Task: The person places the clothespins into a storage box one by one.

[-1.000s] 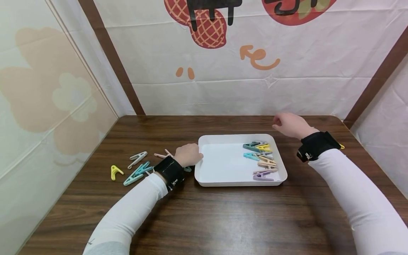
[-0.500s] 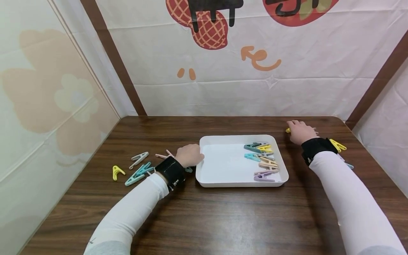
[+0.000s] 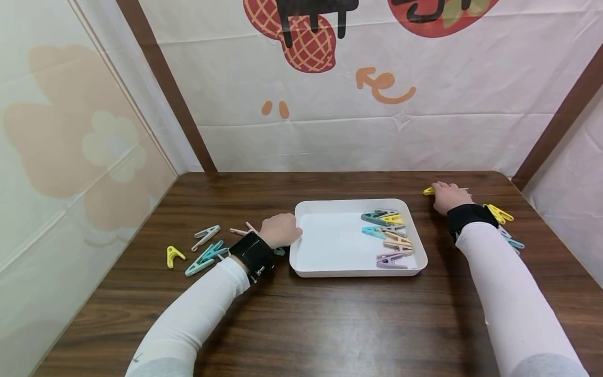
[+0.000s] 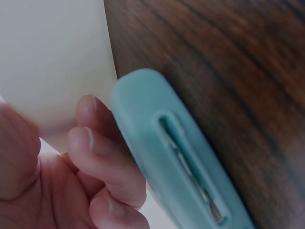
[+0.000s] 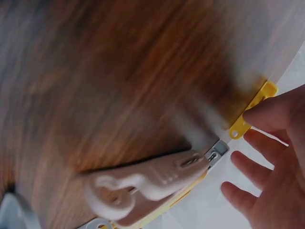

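My left hand (image 3: 279,229) holds the left rim of a white tray (image 3: 330,273), thumb on one side and curled fingers on the other. Close beside those fingers lies a teal clothespin (image 4: 176,157). At the table's back right, my right hand (image 3: 451,198) is low among clothespins. Its thumb overlaps a yellow clothespin (image 5: 257,102) in the right wrist view, while the other fingers are spread and loosely bent. A pale pink clothespin (image 5: 157,179) and a grey one (image 5: 218,153) lie just beyond the fingertips. Several clothespins (image 3: 390,263) lie along the tray's right side.
On the left of the table are a yellow clothespin (image 3: 173,256), a grey one (image 3: 206,236), teal ones (image 3: 204,260) and a pink one (image 3: 240,231). Beside the right wrist lie another yellow clothespin (image 3: 499,213) and a blue one (image 3: 515,243). A printed cloth (image 3: 301,141) stands behind the table.
My right hand has come from above the tray's back right corner to the clothespins farther back right, then shifted slightly right. The left hand stays on the tray rim.
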{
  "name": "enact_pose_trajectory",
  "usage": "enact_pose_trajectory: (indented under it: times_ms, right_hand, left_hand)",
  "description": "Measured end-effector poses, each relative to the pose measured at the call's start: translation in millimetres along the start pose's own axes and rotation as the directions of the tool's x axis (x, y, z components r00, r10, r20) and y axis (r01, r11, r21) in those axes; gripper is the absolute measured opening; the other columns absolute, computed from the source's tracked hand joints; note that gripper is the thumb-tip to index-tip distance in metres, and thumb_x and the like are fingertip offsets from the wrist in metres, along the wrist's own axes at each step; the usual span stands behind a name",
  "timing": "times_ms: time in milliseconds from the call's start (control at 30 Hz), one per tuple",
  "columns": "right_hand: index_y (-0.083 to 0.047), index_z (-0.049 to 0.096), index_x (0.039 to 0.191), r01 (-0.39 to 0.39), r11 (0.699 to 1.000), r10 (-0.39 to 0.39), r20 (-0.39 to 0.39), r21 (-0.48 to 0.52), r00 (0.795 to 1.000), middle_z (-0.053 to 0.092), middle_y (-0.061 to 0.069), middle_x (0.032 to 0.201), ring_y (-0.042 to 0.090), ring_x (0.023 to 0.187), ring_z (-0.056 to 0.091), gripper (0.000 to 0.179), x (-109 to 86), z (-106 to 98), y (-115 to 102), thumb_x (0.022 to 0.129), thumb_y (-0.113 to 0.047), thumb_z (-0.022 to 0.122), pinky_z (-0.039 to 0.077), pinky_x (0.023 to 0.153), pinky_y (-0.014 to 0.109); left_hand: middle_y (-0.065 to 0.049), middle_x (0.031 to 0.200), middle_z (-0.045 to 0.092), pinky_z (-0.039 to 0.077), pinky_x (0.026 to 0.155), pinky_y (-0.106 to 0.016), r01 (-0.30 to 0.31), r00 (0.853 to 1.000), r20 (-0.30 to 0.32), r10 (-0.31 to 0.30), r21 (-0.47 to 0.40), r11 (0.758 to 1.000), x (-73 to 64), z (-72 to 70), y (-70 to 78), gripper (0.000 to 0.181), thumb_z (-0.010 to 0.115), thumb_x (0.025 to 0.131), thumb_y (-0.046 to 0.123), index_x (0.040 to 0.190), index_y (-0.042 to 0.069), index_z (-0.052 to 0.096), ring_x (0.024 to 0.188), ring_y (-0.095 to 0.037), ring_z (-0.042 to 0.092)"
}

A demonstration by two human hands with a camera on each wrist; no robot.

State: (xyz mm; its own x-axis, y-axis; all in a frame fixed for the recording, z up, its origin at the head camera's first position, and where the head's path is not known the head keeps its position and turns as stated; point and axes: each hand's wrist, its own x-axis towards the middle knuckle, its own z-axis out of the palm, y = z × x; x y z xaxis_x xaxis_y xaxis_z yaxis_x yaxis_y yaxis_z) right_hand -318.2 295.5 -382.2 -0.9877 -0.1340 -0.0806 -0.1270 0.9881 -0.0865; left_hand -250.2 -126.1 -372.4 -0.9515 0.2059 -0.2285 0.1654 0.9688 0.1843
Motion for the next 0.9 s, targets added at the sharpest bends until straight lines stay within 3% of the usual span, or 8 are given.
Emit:
enact_pose_trajectory:
  times_ms: [133,267,333,467,600,900]
  right_hand:
    - [0.015,0.044,0.130,0.022,1.000,-0.022,-0.041,-0.022,0.999,0.042,0.036,0.135,0.053,0.122,0.039,0.046,1.6,0,4,0.086,0.001,0.050,0.035,0.095,0.065]
    - [0.015,0.039,0.136,0.020,1.000,-0.020,-0.014,-0.003,1.000,0.034,0.034,0.143,0.052,0.129,0.032,0.050,4.0,0,6,0.088,0.002,0.046,0.032,0.098,0.065]
    - [0.014,0.040,0.135,0.015,1.000,-0.015,-0.003,0.000,1.000,0.036,0.034,0.142,0.052,0.128,0.035,0.048,4.9,0,6,0.089,0.002,0.045,0.033,0.096,0.066]
    - [0.012,0.052,0.120,0.032,0.999,-0.033,-0.045,-0.022,0.998,0.055,0.034,0.120,0.051,0.109,0.050,0.035,6.0,-1,6,0.087,0.004,0.050,0.041,0.087,0.063]
    - [0.010,0.059,0.106,0.068,0.995,-0.075,-0.104,-0.067,0.992,0.061,0.030,0.100,0.047,0.095,0.055,0.021,4.9,-8,4,0.085,0.007,0.054,0.046,0.079,0.059]
    - [0.008,0.060,0.091,0.068,0.996,-0.072,-0.105,-0.049,0.992,0.062,0.026,0.088,0.044,0.084,0.059,0.012,-2.8,-9,7,0.080,0.006,0.055,0.048,0.069,0.057]
  left_hand:
    - [-0.004,0.067,0.049,0.038,0.055,-0.033,-0.005,1.000,-0.006,0.005,0.000,1.000,-0.3,0.1,-0.4,0.027,0.051,0.096,0.025,0.075,0.009,0.057,0.060,-0.019,0.051]
    - [-0.004,0.066,0.048,0.038,0.055,-0.033,-0.007,1.000,-0.009,0.007,0.003,1.000,-1.5,0.3,0.6,0.027,0.052,0.097,0.024,0.074,0.009,0.056,0.060,-0.019,0.050]
    - [-0.004,0.067,0.049,0.038,0.055,-0.032,-0.007,1.000,-0.008,0.007,0.003,1.000,-1.9,0.8,1.2,0.027,0.052,0.097,0.025,0.075,0.009,0.057,0.060,-0.019,0.050]
    - [-0.004,0.067,0.049,0.039,0.055,-0.032,-0.007,1.000,-0.006,0.007,-0.002,1.000,-2.5,0.7,1.6,0.026,0.053,0.096,0.024,0.077,0.009,0.058,0.061,-0.019,0.051]
    - [-0.004,0.066,0.048,0.037,0.054,-0.032,-0.004,1.000,-0.017,0.003,-0.014,1.000,-2.2,-0.5,0.3,0.027,0.052,0.096,0.024,0.075,0.009,0.057,0.059,-0.019,0.049]
    - [-0.003,0.065,0.047,0.036,0.053,-0.032,-0.020,1.000,-0.013,0.020,-0.017,1.000,-1.4,-0.1,-0.6,0.027,0.051,0.096,0.024,0.072,0.010,0.054,0.057,-0.018,0.047]
